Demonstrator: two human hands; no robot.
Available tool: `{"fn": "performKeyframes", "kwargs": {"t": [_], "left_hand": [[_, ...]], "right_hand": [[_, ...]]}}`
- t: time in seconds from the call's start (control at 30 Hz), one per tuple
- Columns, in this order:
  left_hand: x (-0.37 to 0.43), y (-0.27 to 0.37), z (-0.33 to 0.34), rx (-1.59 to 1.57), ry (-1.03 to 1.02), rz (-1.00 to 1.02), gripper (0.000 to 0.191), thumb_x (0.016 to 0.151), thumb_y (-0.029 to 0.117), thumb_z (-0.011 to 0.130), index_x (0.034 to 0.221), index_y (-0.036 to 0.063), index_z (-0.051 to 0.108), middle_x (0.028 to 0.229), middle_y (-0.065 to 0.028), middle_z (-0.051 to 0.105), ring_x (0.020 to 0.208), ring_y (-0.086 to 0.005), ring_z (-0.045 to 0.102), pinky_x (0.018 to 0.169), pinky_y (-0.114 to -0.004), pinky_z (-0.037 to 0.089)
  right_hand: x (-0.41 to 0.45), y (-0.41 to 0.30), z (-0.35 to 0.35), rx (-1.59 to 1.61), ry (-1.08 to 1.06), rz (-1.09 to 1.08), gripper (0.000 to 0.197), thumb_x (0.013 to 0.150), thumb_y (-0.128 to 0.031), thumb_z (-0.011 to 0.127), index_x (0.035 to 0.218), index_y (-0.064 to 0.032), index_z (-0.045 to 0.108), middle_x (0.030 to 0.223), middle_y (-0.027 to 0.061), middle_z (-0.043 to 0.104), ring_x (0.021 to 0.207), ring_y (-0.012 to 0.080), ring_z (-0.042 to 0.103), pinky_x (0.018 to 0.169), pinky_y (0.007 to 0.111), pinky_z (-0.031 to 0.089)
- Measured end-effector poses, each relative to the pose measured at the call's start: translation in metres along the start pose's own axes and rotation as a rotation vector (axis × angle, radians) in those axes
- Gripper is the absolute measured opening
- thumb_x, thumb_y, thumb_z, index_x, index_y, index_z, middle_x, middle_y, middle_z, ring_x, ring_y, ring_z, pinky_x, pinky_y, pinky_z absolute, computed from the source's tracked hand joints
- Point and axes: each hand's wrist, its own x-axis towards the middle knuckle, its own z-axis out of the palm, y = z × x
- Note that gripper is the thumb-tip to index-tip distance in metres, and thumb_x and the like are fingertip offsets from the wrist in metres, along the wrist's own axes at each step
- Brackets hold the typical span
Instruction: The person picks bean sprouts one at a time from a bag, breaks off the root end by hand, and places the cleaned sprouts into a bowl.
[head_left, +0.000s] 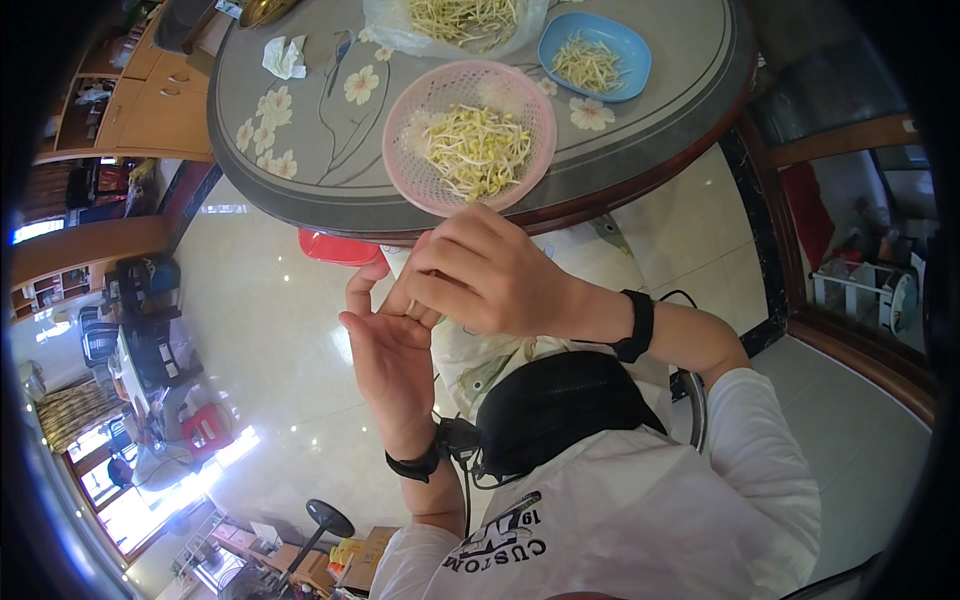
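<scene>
My left hand (390, 352) is turned palm up in front of the table edge, thumb spread away and palm bare. A ring (410, 307) shows at the base of one of its fingers. Across those fingers lies my right hand (484, 274), its own fingers curled and touching them; whether anything is pinched there is hidden. Just beyond the hands, a pink mesh plastic basket (409, 97) holds a heap of bean sprouts (480, 150) with yellow heads. Farther right, a blue plastic dish (637, 56) contains paler sprout pieces (589, 64).
The oval table (300, 202) has a grey flower-patterned top. At its far side sits a clear plastic bag (382, 30) of sprouts. A crumpled tissue (285, 58) lies to the left. Something red (337, 247) shows under the near edge. A person (157, 465) is in the background.
</scene>
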Motion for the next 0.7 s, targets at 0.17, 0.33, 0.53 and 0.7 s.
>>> {"fn": "performKeyframes", "kwargs": {"t": [0.17,0.33,0.53,0.7], "left_hand": [[0.001,-0.003,-0.004,0.058,-0.024,0.015,0.063,0.109,0.053,0.036,0.144,0.0014,0.037,0.123,-0.0284,0.065,0.12,-0.0335,0.063,0.107,-0.045,0.044],[0.002,-0.004,-0.007,0.141,-0.099,0.045,0.065,0.109,0.052,0.036,0.148,0.0,0.035,0.13,-0.0315,0.062,0.124,-0.0363,0.061,0.111,-0.046,0.042],[0.004,-0.003,-0.002,0.268,-0.136,0.036,0.066,0.107,0.051,0.042,0.146,-0.0024,0.037,0.137,-0.034,0.057,0.132,-0.0393,0.057,0.113,-0.047,0.041],[0.005,-0.004,-0.003,0.325,-0.092,0.035,0.07,0.106,0.051,0.044,0.147,-0.0055,0.036,0.136,-0.0344,0.058,0.129,-0.0394,0.059,0.111,-0.046,0.045]], "right_hand": [[-0.002,0.004,0.001,-0.017,0.012,-0.006,0.018,0.074,-0.011,0.07,0.089,-0.0052,0.064,0.093,0.0052,0.059,0.089,0.0241,0.059,0.076,0.037,0.05],[-0.002,0.007,-0.002,0.025,0.014,-0.003,0.019,0.074,-0.011,0.07,0.091,-0.0047,0.064,0.093,0.0053,0.058,0.089,0.0241,0.059,0.075,0.036,0.05],[-0.002,0.009,-0.013,-0.077,0.002,0.023,0.02,0.076,-0.011,0.07,0.094,-0.0041,0.064,0.093,0.0056,0.059,0.089,0.0239,0.059,0.076,0.036,0.05],[-0.003,0.01,-0.015,-0.083,-0.031,0.052,0.021,0.076,-0.01,0.07,0.096,-0.0036,0.065,0.093,0.0057,0.059,0.09,0.024,0.059,0.077,0.036,0.051]]}}
